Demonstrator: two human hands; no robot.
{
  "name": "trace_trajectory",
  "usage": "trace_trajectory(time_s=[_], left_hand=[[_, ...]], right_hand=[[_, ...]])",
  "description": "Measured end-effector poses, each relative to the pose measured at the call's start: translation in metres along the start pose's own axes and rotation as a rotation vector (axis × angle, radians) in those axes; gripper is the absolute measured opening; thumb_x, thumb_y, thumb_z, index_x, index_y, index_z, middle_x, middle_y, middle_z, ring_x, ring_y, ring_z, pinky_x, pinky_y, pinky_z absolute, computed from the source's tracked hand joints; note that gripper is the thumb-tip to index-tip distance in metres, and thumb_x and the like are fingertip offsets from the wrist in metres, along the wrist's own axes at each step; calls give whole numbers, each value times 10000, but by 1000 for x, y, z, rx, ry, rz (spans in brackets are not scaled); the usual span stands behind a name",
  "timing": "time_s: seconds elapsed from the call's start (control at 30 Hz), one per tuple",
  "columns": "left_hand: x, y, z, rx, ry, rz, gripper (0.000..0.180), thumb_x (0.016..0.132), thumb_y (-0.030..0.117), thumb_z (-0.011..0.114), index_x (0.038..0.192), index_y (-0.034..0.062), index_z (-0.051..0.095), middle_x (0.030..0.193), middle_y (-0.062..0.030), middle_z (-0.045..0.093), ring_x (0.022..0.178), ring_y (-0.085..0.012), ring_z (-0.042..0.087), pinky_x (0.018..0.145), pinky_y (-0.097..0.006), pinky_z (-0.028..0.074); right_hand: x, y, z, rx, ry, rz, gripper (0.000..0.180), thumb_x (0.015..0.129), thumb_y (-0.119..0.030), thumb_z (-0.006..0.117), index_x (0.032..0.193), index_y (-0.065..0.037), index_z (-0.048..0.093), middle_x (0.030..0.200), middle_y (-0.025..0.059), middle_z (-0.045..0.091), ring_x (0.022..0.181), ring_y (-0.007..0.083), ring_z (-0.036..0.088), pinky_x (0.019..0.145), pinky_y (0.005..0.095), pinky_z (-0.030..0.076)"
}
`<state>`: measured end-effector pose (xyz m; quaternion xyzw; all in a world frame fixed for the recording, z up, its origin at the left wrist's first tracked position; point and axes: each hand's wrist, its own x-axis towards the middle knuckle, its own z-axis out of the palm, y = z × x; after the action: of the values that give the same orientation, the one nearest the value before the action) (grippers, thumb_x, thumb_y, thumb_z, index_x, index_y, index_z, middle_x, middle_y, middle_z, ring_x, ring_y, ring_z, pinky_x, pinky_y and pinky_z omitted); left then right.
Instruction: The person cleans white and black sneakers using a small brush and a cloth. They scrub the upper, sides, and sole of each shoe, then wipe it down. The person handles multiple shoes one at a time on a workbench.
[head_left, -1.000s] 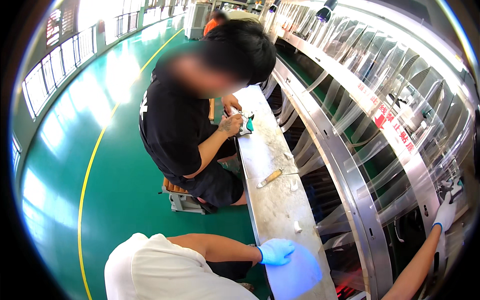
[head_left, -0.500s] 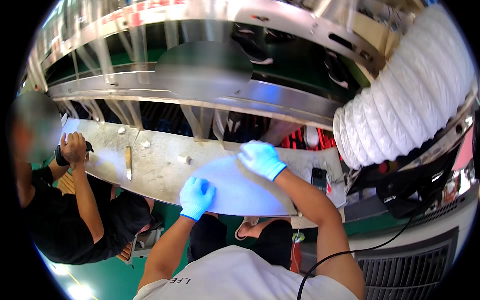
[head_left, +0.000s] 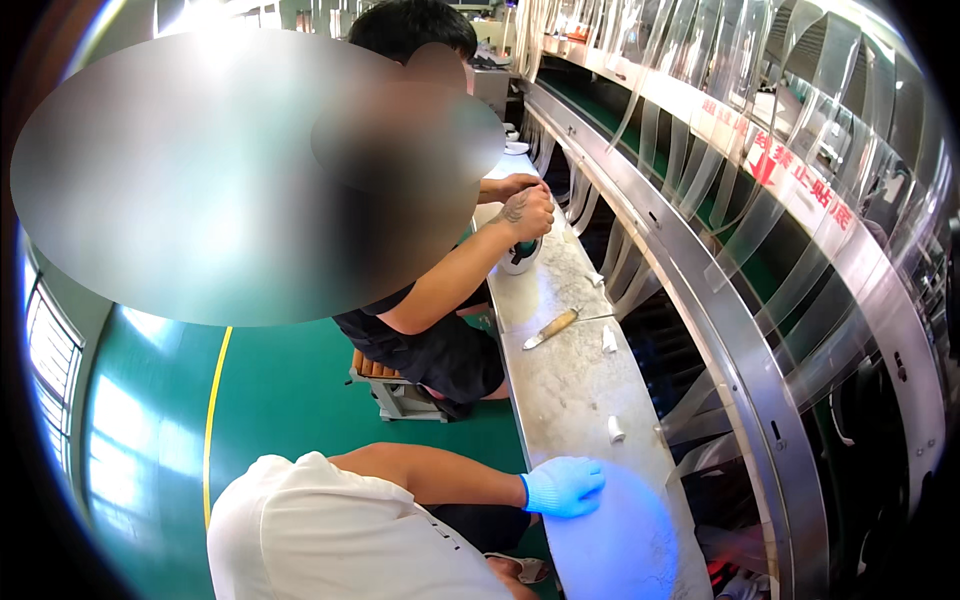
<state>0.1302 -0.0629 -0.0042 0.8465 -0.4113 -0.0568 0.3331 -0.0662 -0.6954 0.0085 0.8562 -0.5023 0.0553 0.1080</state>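
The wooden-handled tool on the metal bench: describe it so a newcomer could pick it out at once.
Find the long grey metal bench running along the curved steel conveyor frame. About midway along it, between the seated co-worker's hands and the blue-gloved left hand, lies the wooden-handled tool. It is long, slim and tan with a metal tip, unlike the small white pieces nearby.

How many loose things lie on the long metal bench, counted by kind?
Small white pieces: 3, one near the far end, one beside the tool, one nearest the gloved left hand at.
Wooden-handled tool: 1.
Teal and white round object under a co-worker's hands: 1.
Total: 5 on the metal bench.
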Motion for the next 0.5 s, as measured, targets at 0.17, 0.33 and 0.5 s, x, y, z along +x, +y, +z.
trace_trajectory(time_s=[0.17, 0.33, 0.5], left_hand=[[-1, 12, -7, -22, 21, -3, 284, 995, 352, 674, 1024, 70, 684, 1071, -213, 673, 1031, -443, 686, 900, -569, 566], [-1, 11, -2, -34, 19, -11, 256, 980, 316, 665, 993, 61, 677, 1090, -222, 671, 1055, -449, 679, 915, -564, 561], [5, 4, 5, -82, 30, -3, 305, 942, 348, 704, 1034, 59, 726, 1198, -239, 703, 1120, -465, 691, 950, -563, 569]], right_hand=[[-15, -10, -40, 70, 61, 44, 423, 1122, -374, 571, 1332, -49, 743, 1193, 200, 779, 1080, 395, 741, 957, 533, 578], [-72, -50, -75, 832, 2, 23, 432, 1109, -353, 592, 1354, -22, 723, 1246, 210, 767, 1123, 399, 734, 1012, 526, 574], [-160, -42, -72, 2736, -1299, -92, 447, 1097, -331, 614, 1377, 5, 703, 1298, 219, 756, 1167, 404, 728, 1067, 519, 571]])
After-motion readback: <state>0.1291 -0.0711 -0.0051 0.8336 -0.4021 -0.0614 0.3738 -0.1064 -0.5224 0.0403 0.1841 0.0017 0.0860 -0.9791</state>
